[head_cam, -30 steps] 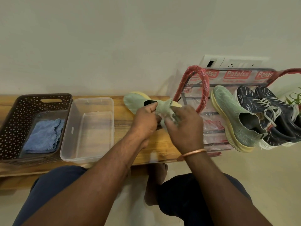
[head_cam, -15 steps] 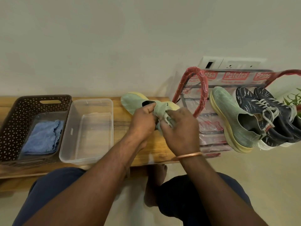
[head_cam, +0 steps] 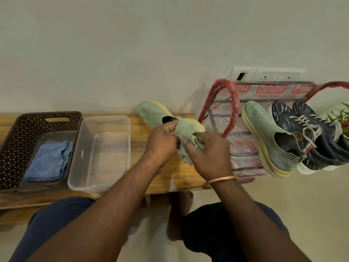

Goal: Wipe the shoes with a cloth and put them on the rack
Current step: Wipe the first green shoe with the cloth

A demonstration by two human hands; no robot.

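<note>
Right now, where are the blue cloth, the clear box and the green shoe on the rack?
blue cloth [head_cam: 48,161]: head view, middle of its folds.
clear box [head_cam: 80,154]: head view, left wall.
green shoe on the rack [head_cam: 264,133]: head view, knit top.

This looks like a room in a home, probably by the entrance. A plain painted wall [head_cam: 132,44] carries a white switch plate [head_cam: 264,73] at 1 o'clock. Under it, at 2 o'clock, a shoe rack [head_cam: 234,103] in printed plastic wrap holds a green shoe [head_cam: 264,129] and dark blue sneakers [head_cam: 306,129], with plant leaves [head_cam: 340,116] at 3 o'clock. A low wooden bench [head_cam: 170,176] bears a brown basket [head_cam: 18,129] with a blue cloth [head_cam: 49,161] at 9 o'clock. A bare foot [head_cam: 181,205] rests on the smooth floor [head_cam: 302,205].
</note>
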